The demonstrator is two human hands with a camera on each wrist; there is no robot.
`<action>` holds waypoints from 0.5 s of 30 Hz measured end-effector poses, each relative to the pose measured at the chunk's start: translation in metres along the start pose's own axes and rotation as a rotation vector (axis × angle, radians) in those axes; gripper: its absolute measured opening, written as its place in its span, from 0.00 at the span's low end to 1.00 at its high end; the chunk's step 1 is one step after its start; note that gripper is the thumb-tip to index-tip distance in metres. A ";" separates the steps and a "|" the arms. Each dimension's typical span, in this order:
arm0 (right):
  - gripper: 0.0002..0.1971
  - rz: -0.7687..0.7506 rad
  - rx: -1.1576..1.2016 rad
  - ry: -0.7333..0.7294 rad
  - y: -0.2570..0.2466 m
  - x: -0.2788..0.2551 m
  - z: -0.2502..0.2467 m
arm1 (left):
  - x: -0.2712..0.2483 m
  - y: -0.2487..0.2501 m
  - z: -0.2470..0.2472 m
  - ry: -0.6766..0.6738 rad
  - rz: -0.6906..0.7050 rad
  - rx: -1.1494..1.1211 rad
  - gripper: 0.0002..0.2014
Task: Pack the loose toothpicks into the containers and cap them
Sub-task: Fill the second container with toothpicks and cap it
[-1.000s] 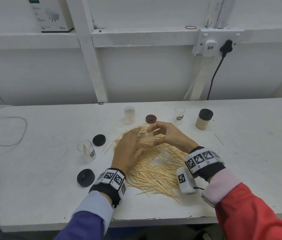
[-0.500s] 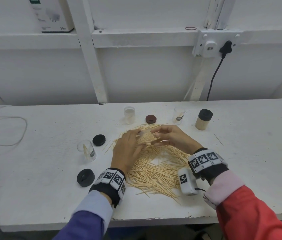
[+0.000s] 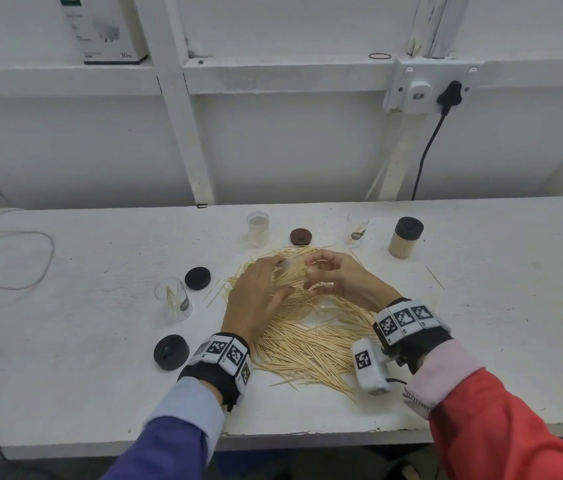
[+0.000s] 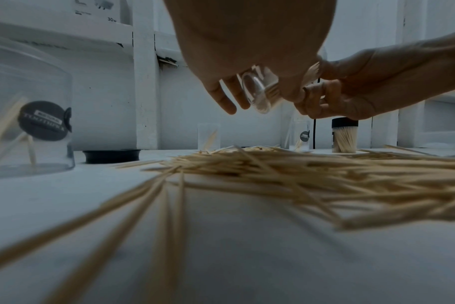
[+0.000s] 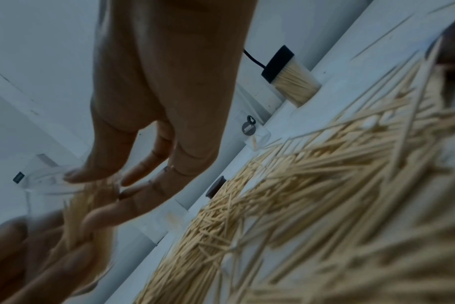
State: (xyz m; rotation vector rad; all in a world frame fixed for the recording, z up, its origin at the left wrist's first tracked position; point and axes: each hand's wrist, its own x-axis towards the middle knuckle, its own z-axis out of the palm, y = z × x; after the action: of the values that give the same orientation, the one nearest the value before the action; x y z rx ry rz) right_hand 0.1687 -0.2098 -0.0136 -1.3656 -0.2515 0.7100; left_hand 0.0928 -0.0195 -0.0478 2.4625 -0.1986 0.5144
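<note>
A big pile of loose toothpicks (image 3: 307, 336) lies on the white table (image 3: 100, 341). Above its far edge my left hand (image 3: 264, 280) grips a small clear container (image 4: 259, 93), tipped on its side with some toothpicks inside. My right hand (image 3: 325, 275) is right against it, fingers curled, pinching a bundle of toothpicks (image 5: 90, 205) at the container's mouth (image 5: 47, 183). From the head view the container is mostly hidden by both hands.
Three more clear containers stand open: back left (image 3: 257, 228), back right (image 3: 357, 229), and left (image 3: 173, 303). A full container with a black cap (image 3: 404, 237) stands at the back right. Two black caps (image 3: 197, 278) (image 3: 171, 352) and a brown cap (image 3: 301, 236) lie loose.
My right hand dropped from a raised pose onto the left hand's container, and its fingers now curl again at the mouth. The left hand has hardly moved.
</note>
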 end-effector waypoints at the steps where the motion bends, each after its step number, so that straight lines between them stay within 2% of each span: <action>1: 0.19 0.004 -0.008 0.004 -0.002 -0.001 -0.001 | 0.000 -0.001 0.000 0.000 0.008 0.019 0.23; 4: 0.27 0.023 -0.094 -0.014 -0.009 -0.002 -0.003 | 0.001 -0.003 0.002 -0.006 0.018 0.059 0.23; 7: 0.25 0.004 -0.264 -0.045 -0.011 -0.002 0.001 | 0.000 -0.004 0.002 -0.016 0.028 0.090 0.23; 11: 0.23 -0.054 -0.341 0.097 -0.010 0.001 0.002 | 0.000 -0.007 0.003 -0.011 0.018 0.109 0.34; 15: 0.23 -0.025 -0.432 0.062 -0.008 0.001 0.000 | 0.001 -0.008 0.004 -0.024 0.011 0.132 0.38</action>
State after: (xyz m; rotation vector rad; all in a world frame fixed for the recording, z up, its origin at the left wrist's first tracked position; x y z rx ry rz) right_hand 0.1720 -0.2092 -0.0063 -1.7887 -0.3878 0.6112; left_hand 0.0966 -0.0155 -0.0542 2.5979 -0.1933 0.5181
